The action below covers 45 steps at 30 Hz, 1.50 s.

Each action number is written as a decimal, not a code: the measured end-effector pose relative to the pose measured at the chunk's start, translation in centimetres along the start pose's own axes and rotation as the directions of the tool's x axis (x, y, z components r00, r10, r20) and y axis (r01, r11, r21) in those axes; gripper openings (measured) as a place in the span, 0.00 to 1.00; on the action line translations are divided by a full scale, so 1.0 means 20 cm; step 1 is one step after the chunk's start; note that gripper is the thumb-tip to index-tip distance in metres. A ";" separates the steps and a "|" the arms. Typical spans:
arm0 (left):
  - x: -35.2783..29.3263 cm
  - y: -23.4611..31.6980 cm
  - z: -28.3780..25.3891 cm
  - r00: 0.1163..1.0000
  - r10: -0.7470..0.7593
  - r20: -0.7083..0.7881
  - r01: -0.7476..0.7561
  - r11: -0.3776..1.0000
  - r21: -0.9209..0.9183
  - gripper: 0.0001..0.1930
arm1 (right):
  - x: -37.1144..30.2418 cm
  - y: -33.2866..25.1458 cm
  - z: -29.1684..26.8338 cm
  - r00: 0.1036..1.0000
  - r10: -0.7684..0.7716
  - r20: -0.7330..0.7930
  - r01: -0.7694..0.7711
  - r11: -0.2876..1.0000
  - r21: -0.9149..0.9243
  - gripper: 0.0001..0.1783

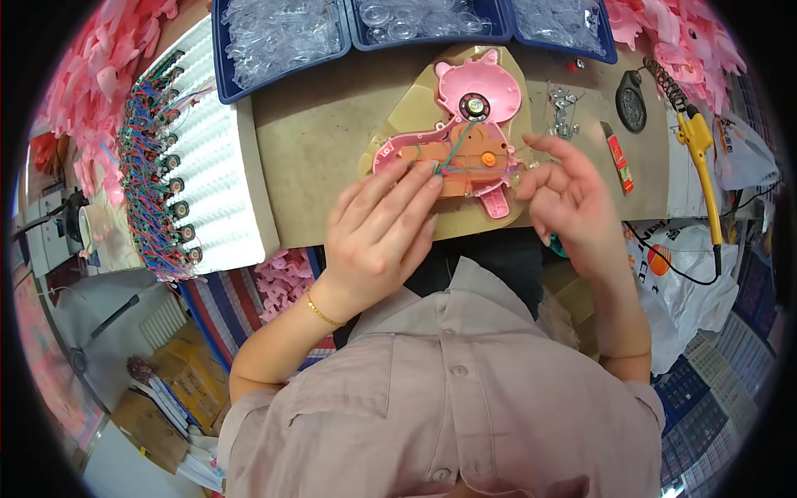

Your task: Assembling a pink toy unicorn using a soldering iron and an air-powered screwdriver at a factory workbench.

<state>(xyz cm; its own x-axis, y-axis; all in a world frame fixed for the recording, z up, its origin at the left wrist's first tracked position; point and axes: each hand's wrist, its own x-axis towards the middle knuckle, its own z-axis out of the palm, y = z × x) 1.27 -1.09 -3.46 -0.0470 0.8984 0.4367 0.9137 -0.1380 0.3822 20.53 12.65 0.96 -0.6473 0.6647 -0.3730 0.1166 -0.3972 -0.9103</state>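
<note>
A pink toy shell [486, 79] lies open-side up on a tan, shaped board [427, 95]. In its rounded upper part sits a small round black speaker [474, 107], and green wires run from it down to an orange-brown inner housing [469, 153]. My left hand [378, 220], with a gold bracelet on the wrist, stretches its fingers over the shell's lower left part, fingertips at the housing and wires. Just right of the shell, my right hand [573, 199] hovers with its index finger extended and the others loosely bent; nothing shows in it.
Blue bins [286, 37] of clear plastic parts line the far edge. A white ribbed tray [217, 166] of wired speakers stands left. To the right lie small metal parts [563, 108], a black oval piece [631, 101], a red cutter [618, 162] and a yellow soldering iron [701, 166].
</note>
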 end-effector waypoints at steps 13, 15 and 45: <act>0.18 0.07 0.07 0.999 -0.005 -0.048 0.000 0.995 -0.104 0.14 | -0.09 -0.02 0.01 0.790 -0.529 0.309 0.567 0.442 -0.695 0.08; 0.19 0.09 0.09 0.999 -0.004 -0.037 0.001 0.997 -0.072 0.14 | -0.08 -0.06 0.01 0.750 -0.574 0.328 0.593 0.365 -0.717 0.09; 0.14 0.09 0.05 0.979 0.202 0.032 -0.205 0.965 0.162 0.16 | 0.08 0.12 -0.06 0.877 -0.476 -0.067 0.323 0.687 -0.651 0.05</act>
<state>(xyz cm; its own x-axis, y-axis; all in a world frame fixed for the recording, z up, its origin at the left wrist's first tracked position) 3.19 1.50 -2.30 0.1520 0.8649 0.4784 0.9571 -0.2497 0.1472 20.58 13.50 -1.99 -0.5727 0.8144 0.0940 0.3612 0.3536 -0.8628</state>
